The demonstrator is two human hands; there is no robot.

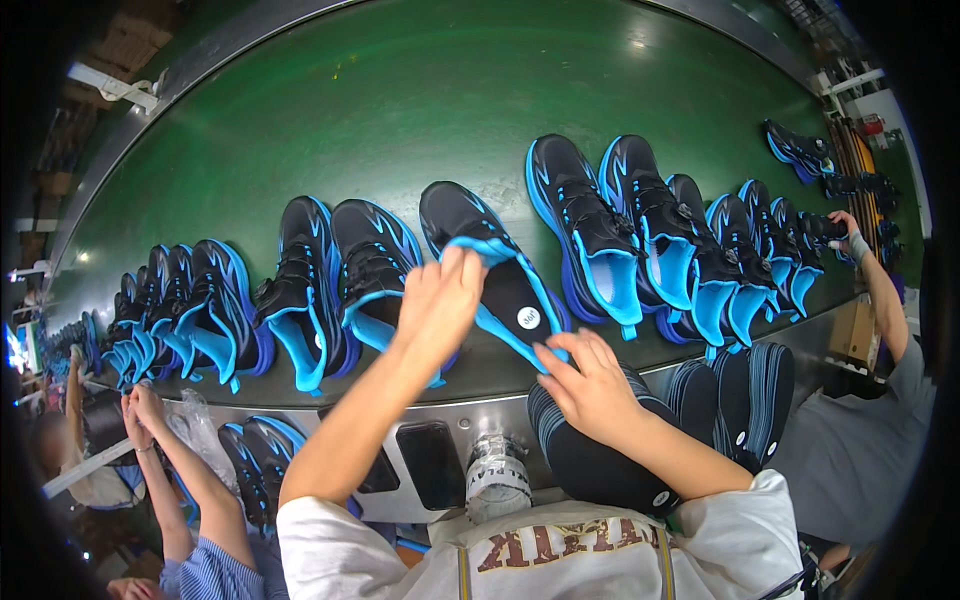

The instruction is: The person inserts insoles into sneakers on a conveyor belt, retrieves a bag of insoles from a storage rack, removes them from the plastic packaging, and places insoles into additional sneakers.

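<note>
A black and blue sneaker point(460, 212) lies on the green conveyor belt in front of me, toe pointing away. My left hand point(440, 300) is closed on the bright blue lining at its tongue, pulling the opening wide. At the heel end, my right hand point(592, 382) pinches the blue collar between thumb and fingers. A black insole point(512, 290) with a round white sticker shows inside the shoe. Close to my left wrist stands another sneaker point(375, 245), partly hidden by my forearm. A pair of sneakers point(590, 215) sits just right of the held one.
Rows of matching sneakers point(205, 290) line the belt's near edge on both sides. Stacks of black insoles point(735, 395) stand below the edge at right. A phone point(430, 465) and a tape-wrapped cup point(497, 475) are near my body. Co-workers' hands point(142, 412) appear left and right.
</note>
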